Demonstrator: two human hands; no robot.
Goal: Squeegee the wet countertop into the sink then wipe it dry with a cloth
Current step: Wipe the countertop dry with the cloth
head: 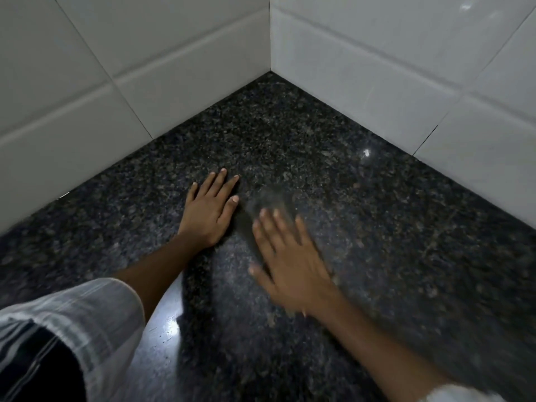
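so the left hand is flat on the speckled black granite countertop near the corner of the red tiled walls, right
Not quite. The head view shows the tiled walls are white, not red. The rest stands: the left hand lies flat on the speckled black granite countertop near the corner.

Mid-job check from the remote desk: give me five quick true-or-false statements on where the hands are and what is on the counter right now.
1. The left hand lies flat, palm down, on the countertop. True.
2. The right hand is sharp and motionless. False: it is motion-blurred.
3. A squeegee is gripped in the left hand. False: that hand holds nothing.
4. White wall tiles meet in a corner behind the hands. True.
5. The sink is in view. False: only dark speckled stone and tiles show.
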